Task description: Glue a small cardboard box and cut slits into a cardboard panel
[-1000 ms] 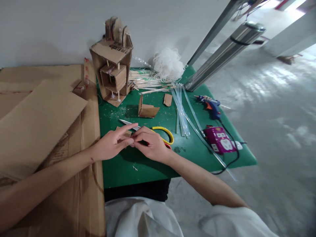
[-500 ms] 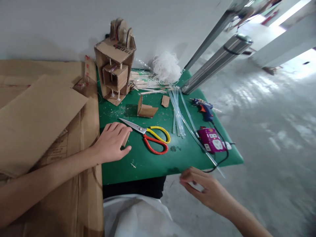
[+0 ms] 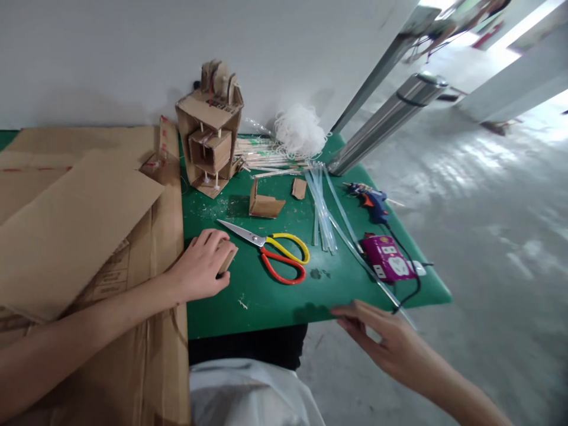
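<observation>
From the head camera, here's the left hand (image 3: 202, 266), low over the green table (image 3: 266, 307), fingers curled and closed on a small cardboard piece (image 3: 228, 258); that piece sits at the near left of the green top, poking out between fingers and thumb. Right beside it lie the scissors (image 3: 262, 240), blades together, tip towards the left, one yellow handle and one red. Over to the right, the right hand (image 3: 377, 331) is at the table's front edge, thumb and fingers bent into a loop; it's blurred, and I can't tell whether the tips meet or pinch anything. Behind the scissors there's a bent cardboard piece (image 3: 267, 207), with a flat scrap (image 3: 299, 189) near it. Further back stands the cardboard model (image 3: 217, 152), upright by the wall, with wooden sticks (image 3: 261, 157) and a white tangle of string (image 3: 299, 133) alongside. Clear rods (image 3: 323, 216) lie across the right half, then the blue glue gun (image 3: 377, 207) and a purple box (image 3: 386, 258). Big cardboard sheets (image 3: 84, 231) fill the left, under the left forearm.
</observation>
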{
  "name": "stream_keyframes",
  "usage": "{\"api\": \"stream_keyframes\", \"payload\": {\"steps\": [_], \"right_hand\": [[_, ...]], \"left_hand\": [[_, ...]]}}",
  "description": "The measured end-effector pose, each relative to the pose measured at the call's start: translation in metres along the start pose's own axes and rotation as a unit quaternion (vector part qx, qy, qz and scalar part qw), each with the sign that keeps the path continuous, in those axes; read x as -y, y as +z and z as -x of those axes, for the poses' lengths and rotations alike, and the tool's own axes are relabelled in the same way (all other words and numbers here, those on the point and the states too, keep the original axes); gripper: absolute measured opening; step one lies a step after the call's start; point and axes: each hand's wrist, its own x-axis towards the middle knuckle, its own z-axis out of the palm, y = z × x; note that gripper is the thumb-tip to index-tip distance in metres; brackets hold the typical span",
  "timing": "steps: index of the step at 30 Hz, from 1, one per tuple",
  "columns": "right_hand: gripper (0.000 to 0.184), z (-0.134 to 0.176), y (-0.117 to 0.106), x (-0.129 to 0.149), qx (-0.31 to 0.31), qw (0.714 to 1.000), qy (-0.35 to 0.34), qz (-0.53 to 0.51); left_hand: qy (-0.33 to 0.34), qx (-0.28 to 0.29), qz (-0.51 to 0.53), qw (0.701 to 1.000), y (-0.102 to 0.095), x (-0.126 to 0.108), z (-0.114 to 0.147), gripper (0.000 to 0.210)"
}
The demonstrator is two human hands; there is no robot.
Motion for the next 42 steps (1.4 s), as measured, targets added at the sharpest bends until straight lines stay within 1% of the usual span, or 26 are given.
{"api": "stream_keyframes", "payload": {"steps": [2, 3, 4, 6, 7, 8, 9, 10, 11, 12, 14, 16, 18, 21, 23, 26, 28, 30, 32, 34, 36, 39, 40, 42], "right_hand": [[0.017, -0.045, -0.009, 0.008, -0.072, 0.996, -0.049, 0.018], [0.018, -0.069, -0.011, 0.009, -0.112, 0.991, -0.071, 0.034], [0.024, -0.094, -0.011, 0.007, -0.151, 0.984, -0.081, 0.052], [0.042, -0.142, -0.006, 0.002, -0.189, 0.976, -0.09, 0.068], [0.05, -0.165, -0.002, 0.001, -0.193, 0.975, -0.087, 0.066], [0.05, -0.184, 0.002, 0.0, -0.197, 0.974, -0.087, 0.065], [0.04, -0.2, 0.007, 0.0, -0.197, 0.974, -0.09, 0.065], [0.025, -0.213, 0.012, 0.003, -0.196, 0.974, -0.093, 0.059], [0.016, -0.222, 0.017, 0.007, -0.195, 0.975, -0.098, 0.047], [0.011, -0.228, 0.022, 0.012, -0.2, 0.974, -0.102, 0.032], [0.009, -0.233, 0.03, 0.024, -0.22, 0.969, -0.112, -0.002], [0.009, -0.233, 0.036, 0.038, -0.245, 0.961, -0.126, -0.03], [0.008, -0.232, 0.039, 0.05, -0.256, 0.955, -0.147, -0.046], [0.007, -0.229, 0.044, 0.063, -0.248, 0.953, -0.168, -0.054], [0.007, -0.223, 0.048, 0.068, -0.248, 0.954, -0.162, -0.053], [0.011, -0.214, 0.056, 0.068, -0.261, 0.955, -0.137, -0.042], [0.013, -0.21, 0.06, 0.065, -0.271, 0.952, -0.143, -0.019], [0.012, -0.208, 0.062, 0.062, -0.281, 0.944, -0.174, 0.019], [0.012, -0.208, 0.063, 0.061, -0.289, 0.932, -0.211, 0.06], [0.013, -0.208, 0.064, 0.061, -0.289, 0.923, -0.239, 0.09], [0.015, -0.208, 0.064, 0.061, -0.285, 0.919, -0.25, 0.107], [0.015, -0.209, 0.064, 0.061, -0.289, 0.919, -0.246, 0.11], [0.015, -0.21, 0.064, 0.06, -0.293, 0.918, -0.244, 0.108], [0.015, -0.21, 0.064, 0.059, -0.3, 0.917, -0.242, 0.102]], "left_hand": [[0.004, 0.003, 0.028, 1.0, -0.002, 0.0, 0.0, 0.042], [0.006, 0.009, 0.048, 0.999, -0.004, 0.0, 0.0, 0.044], [0.009, 0.015, 0.072, 0.997, -0.006, 0.0, -0.001, 0.045], [0.014, 0.026, 0.125, 0.992, -0.012, 0.0, -0.002, 0.047], [0.016, 0.027, 0.151, 0.988, -0.015, 0.0, -0.002, 0.046], [0.016, 0.023, 0.175, 0.984, -0.018, 0.0, -0.003, 0.045], [0.015, 0.013, 0.195, 0.981, -0.021, 0.0, -0.003, 0.043], [0.012, -0.003, 0.21, 0.978, -0.023, 0.0, -0.004, 0.042], [0.007, -0.022, 0.222, 0.975, -0.024, 0.001, -0.004, 0.041], [0.001, -0.044, 0.231, 0.972, -0.025, 0.002, -0.004, 0.042], [-0.01, -0.081, 0.241, 0.967, -0.024, 0.005, -0.004, 0.047], [-0.018, -0.101, 0.246, 0.964, -0.022, 0.008, -0.004, 0.055], [-0.019, -0.107, 0.251, 0.962, -0.021, 0.009, -0.003, 0.062], [-0.029, -0.101, 0.249, 0.963, -0.02, 0.009, -0.002, 0.069], [-0.029, -0.079, 0.229, 0.97, -0.017, 0.008, -0.003, 0.071], [-0.006, -0.009, 0.173, 0.985, -0.007, 0.007, -0.005, 0.071], [0.0, 0.034, 0.133, 0.991, -0.001, 0.006, -0.006, 0.069], [-0.003, 0.048, 0.1, 0.994, 0.003, 0.006, -0.006, 0.066], [-0.003, 0.04, 0.078, 0.996, 0.004, 0.005, -0.006, 0.058], [0.004, 0.02, 0.071, 0.997, 0.003, 0.003, -0.005, 0.046], [0.019, -0.015, 0.079, 0.997, -0.001, 0.002, -0.005, 0.036], [0.026, -0.063, 0.12, 0.991, -0.011, -0.002, -0.006, 0.027], [0.015, -0.062, 0.145, 0.987, -0.016, -0.003, -0.006, 0.024], [-0.017, -0.037, 0.209, 0.977, -0.03, -0.005, -0.006, 0.018]]}}
